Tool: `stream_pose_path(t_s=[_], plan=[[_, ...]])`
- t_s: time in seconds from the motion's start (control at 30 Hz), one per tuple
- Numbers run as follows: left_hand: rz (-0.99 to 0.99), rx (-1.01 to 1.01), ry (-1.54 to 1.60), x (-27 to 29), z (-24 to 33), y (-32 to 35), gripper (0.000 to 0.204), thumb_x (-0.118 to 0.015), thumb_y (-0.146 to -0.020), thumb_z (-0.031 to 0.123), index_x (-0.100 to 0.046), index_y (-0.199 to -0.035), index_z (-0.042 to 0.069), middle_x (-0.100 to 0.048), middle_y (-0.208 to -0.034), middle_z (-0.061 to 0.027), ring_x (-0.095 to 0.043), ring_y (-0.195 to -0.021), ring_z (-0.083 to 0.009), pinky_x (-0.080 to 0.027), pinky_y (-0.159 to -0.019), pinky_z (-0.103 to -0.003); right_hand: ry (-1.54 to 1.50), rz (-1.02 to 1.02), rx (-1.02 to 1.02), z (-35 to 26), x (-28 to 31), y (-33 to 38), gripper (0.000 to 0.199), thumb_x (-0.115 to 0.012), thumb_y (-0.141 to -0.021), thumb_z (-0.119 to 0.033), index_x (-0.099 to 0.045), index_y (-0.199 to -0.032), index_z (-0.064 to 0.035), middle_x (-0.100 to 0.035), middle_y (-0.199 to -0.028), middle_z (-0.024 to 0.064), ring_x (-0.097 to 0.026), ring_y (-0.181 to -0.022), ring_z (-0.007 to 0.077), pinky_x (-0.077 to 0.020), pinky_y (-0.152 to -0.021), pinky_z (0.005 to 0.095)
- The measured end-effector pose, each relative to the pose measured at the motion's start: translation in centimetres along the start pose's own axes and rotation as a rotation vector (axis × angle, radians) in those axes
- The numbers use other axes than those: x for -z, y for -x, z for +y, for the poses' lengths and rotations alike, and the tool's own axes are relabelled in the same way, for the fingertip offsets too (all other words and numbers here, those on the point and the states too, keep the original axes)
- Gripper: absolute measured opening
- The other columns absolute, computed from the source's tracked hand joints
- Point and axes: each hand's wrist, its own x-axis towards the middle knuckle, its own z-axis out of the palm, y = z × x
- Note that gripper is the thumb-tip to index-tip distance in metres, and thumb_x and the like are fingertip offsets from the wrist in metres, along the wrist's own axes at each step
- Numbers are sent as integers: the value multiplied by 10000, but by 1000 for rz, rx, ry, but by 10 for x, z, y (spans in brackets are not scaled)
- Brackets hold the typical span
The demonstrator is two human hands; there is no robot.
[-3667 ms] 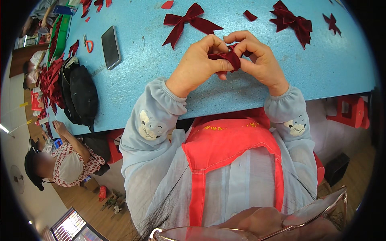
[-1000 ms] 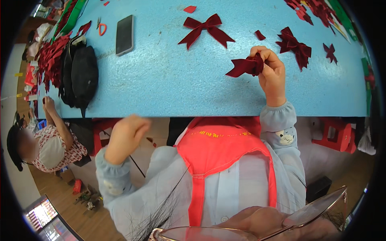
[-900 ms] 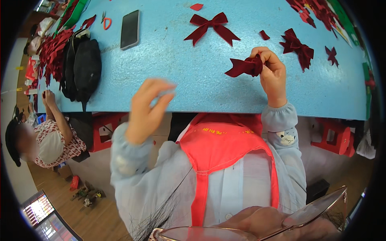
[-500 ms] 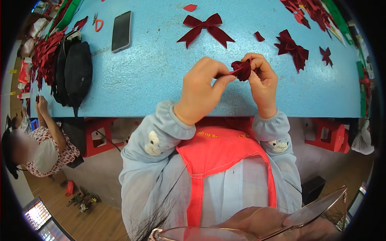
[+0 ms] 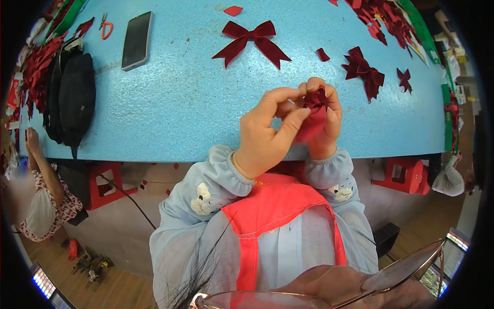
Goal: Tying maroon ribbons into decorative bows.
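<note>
Both hands grasp one dark red ribbon piece above the near edge of the blue table. Left hand pinches its lower part; right hand grips the top. A finished red bow lies farther away

phone screen: a dark rectangular smartphone lies flat on the blue table, well up and to the left of the two hands' pinch; the glass is black and unlit, with a thin pale edge.
lit screens: coloured glowing panels sit at the lower left rim and lower right rim, far below the pinch; too small to tell more.
packages, labels, signs: none seen clearly.
</note>
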Motion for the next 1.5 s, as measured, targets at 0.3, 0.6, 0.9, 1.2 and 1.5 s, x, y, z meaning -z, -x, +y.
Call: stream_pose_path(t_s=[0.3, 0.6, 0.9, 1.2, 1.5], plan=[[-179, -549, -344, 12, -29, -15, 162, -661, -769, -17, -600, -915, 21, -615, -794, -93, -601, -671, -187, -465, -579, -257, -485, -59, -131, 33, 35, -4, 391, -608, -820, -269, -515, -1148, -77, -484, -1180, 86, -429, -1180, 248, -397, -946, 444], [-148, -417, -265, 5, -31, -30, 172, -658, -758, -24, -617, -922, 8, -605, -784, -91, -592, -649, -172, -465, -564, -261, -561, -111, -174, 29, 42, -11, 346, -538, -884, -248, -472, -1184, -88, -484, -1260, 40, -388, -1248, 172, -300, -1047, 473], [-175, -307, -327, -9, -41, -33, 181, -657, -738, -26, -638, -914, 15, -618, -822, -78, -607, -659, -166, -480, -590, -252, -420, 159, -143, 42, 48, 3, 497, -628, -793, -370, -501, -1159, -59, -482, -1214, 67, -308, -1309, 254, -352, -1015, 507], [-184, -329, -362, -14, -30, -38, 193, -677, -729, -2, -639, -918, 15, -613, -833, -77, -607, -672, -156, -484, -597, -253, -357, 114, -123, 35, 39, -3, 490, -615, -790, -425, -512, -1110, -69, -490, -1215, 79, -318, -1302, 263, -396, -978, 485], [-221, -239, -319, -14, -28, -42, 184, -620, -780, -8, -625, -963, 11, -589, -816, -74, -603, -684, -139, -484, -603, -240, -355, 88, -228, 25, 55, -4, 529, -610, -768, -454, -501, -1060, -27, -505, -1190, 124, -382, -1247, 301, -417, -952, 461]])
